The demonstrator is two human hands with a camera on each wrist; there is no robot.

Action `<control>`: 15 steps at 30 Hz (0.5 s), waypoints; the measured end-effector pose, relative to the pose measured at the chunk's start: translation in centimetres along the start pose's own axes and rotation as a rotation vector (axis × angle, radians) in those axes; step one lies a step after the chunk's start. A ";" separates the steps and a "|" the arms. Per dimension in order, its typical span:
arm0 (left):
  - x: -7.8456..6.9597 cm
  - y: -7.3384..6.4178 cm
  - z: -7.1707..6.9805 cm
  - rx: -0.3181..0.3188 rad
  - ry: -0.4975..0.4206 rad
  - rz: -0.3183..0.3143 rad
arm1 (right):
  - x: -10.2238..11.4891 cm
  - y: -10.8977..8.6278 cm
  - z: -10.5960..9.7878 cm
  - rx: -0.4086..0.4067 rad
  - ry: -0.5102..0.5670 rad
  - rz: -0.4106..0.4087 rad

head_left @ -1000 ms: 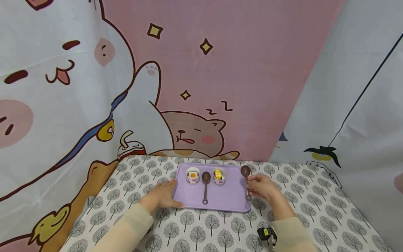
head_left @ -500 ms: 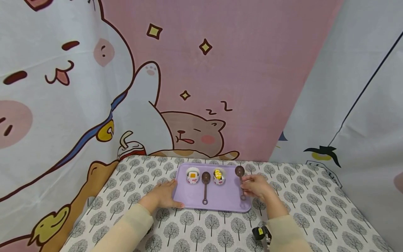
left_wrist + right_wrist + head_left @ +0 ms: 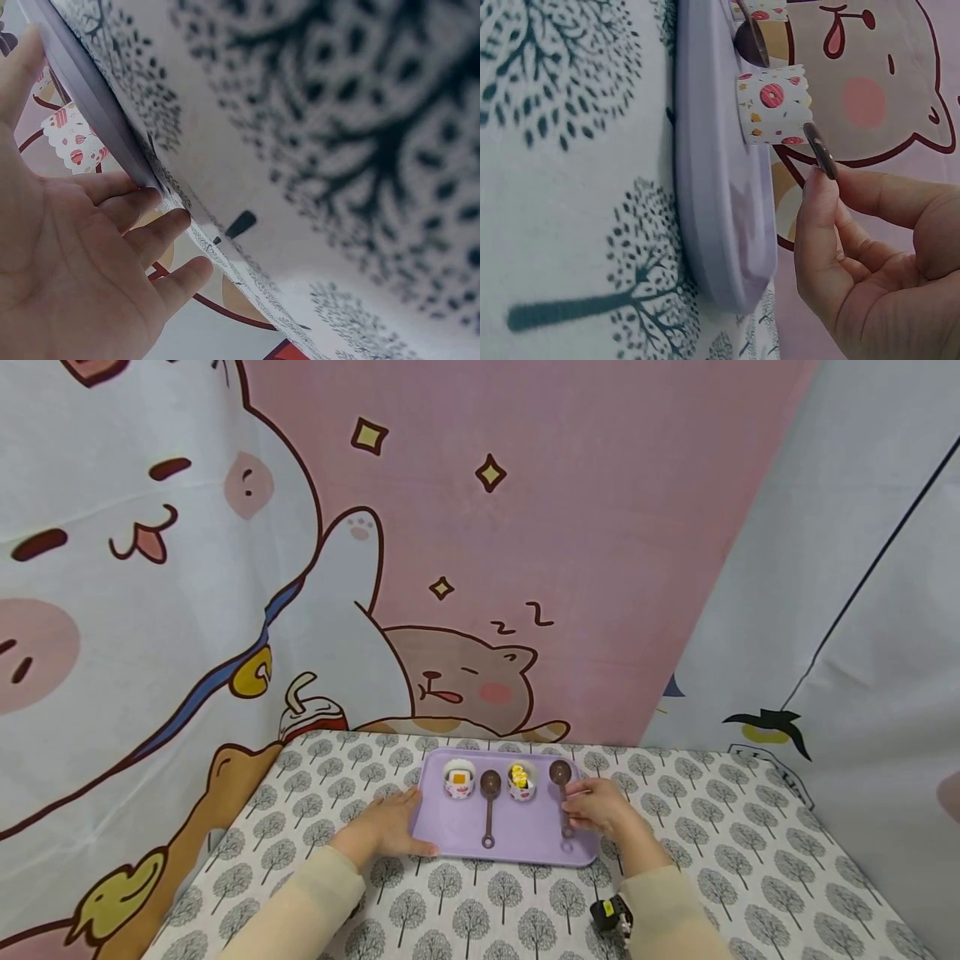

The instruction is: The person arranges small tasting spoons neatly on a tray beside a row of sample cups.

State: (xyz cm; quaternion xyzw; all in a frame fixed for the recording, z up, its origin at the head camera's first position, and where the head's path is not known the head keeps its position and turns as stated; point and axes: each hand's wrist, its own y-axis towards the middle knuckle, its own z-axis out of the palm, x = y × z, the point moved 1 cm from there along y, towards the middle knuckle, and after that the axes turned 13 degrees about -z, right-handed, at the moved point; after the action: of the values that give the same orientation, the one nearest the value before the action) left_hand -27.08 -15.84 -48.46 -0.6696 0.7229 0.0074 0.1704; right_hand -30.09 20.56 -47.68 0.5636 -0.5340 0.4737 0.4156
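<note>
A lilac tray [image 3: 450, 831] lies on the table. My left hand [image 3: 384, 823] touches its left edge, thumb at the front corner and fingers spread, as the left wrist view shows too. Over the tray's right part, my right hand [image 3: 600, 810] pinches the handle of a brown spoon [image 3: 560, 772] between thumb and fingertip. The spoon's round bowl points to the back, above the tray surface. Another brown spoon [image 3: 491, 785] lies on the tray between two patterned paper cups. The left cup [image 3: 460, 788] has a white and orange top; yellow pieces fill the right cup [image 3: 522, 792].
A cloth with tree prints [image 3: 442, 906] covers the table. Behind it hangs a curtain [image 3: 600, 568] with cartoon animals. A small black device [image 3: 609, 912] with a yellow mark sits beside my right sleeve.
My right hand has moved left with the brown spoon, from the tray's right edge to farther over the tray. My left hand has stayed in place.
</note>
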 end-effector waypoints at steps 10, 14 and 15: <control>0.0 -0.1 -0.1 -0.007 0.006 0.003 | -0.5 0.4 0.8 0.002 -0.028 0.033; -0.1 -0.2 -0.2 -0.009 0.010 0.008 | -0.7 0.5 1.1 -0.011 -0.045 0.046; -0.1 -0.2 -0.2 -0.009 0.011 0.007 | -0.7 0.5 1.1 -0.012 -0.055 0.047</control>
State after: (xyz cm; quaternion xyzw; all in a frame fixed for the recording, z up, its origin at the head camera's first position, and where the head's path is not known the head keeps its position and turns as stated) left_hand -26.95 -15.78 -48.18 -0.6678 0.7261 0.0075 0.1635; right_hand -30.43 19.56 -48.58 0.5612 -0.5611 0.4645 0.3930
